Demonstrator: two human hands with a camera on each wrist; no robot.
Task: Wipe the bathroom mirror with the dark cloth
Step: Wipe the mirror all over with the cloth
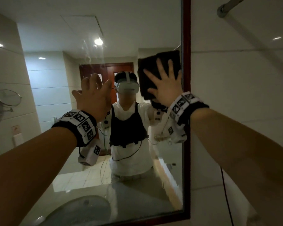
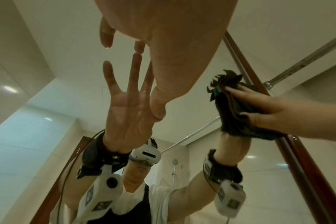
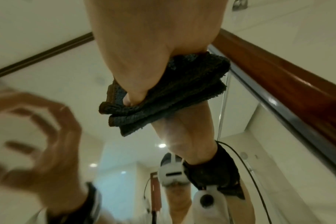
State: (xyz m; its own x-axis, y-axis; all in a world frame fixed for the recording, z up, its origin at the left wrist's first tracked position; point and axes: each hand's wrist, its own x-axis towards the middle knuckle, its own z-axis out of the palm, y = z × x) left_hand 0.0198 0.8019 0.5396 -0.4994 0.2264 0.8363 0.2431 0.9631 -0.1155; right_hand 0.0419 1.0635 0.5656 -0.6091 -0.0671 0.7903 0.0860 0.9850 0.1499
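Observation:
The mirror [image 1: 55, 98] hangs in a red-brown wooden frame [image 1: 186, 144]. My right hand [image 1: 167, 88] spreads its straight fingers flat on the folded dark cloth [image 1: 153, 67] and presses it against the glass beside the frame's right edge. The right wrist view shows the cloth [image 3: 182, 84] in several folded layers under the right hand [image 3: 144, 53], next to the frame [image 3: 278, 84]. My left hand [image 1: 93, 95] is raised to the left of the cloth, empty, with straight fingers [image 2: 139, 47] meeting their reflection on the glass. From the left wrist, the cloth [image 2: 232, 115] shows to the right.
Faint streaks [image 1: 88, 51] mark the glass above the left hand. A white tiled wall [image 1: 243, 95] lies right of the frame, with a metal rail [image 1: 230, 4] at the top. A basin [image 1: 82, 209] shows in the reflection below. A black cable [image 1: 225, 193] hangs under my right arm.

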